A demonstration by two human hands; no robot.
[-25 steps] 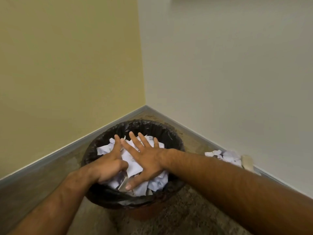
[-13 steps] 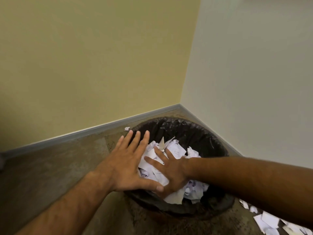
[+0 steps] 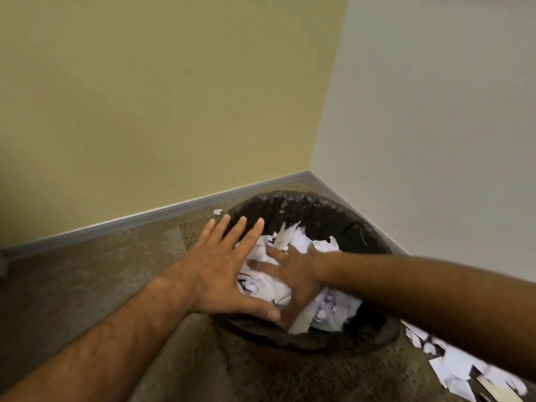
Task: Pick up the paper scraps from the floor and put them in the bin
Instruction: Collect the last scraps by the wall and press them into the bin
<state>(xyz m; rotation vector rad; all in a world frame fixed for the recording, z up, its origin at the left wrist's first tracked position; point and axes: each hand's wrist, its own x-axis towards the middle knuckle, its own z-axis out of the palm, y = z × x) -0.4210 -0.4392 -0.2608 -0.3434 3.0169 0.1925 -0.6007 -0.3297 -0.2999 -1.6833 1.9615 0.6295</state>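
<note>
Paper scraps (image 3: 278,288) heap to the rim of the bin (image 3: 319,210) in the floor corner, both the left hand (image 3: 229,271) and the right hand (image 3: 293,278) pressing flat with fingers spread, so springy scraps could spill over, joining loose pieces (image 3: 464,369) on the floor.

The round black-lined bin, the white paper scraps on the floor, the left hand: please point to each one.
Round black-lined bin (image 3: 316,203): head view, far inner rim.
White paper scraps on the floor (image 3: 452,364): head view, middle of the pile right of the bin.
Left hand (image 3: 223,271): head view, back of the hand.
</note>
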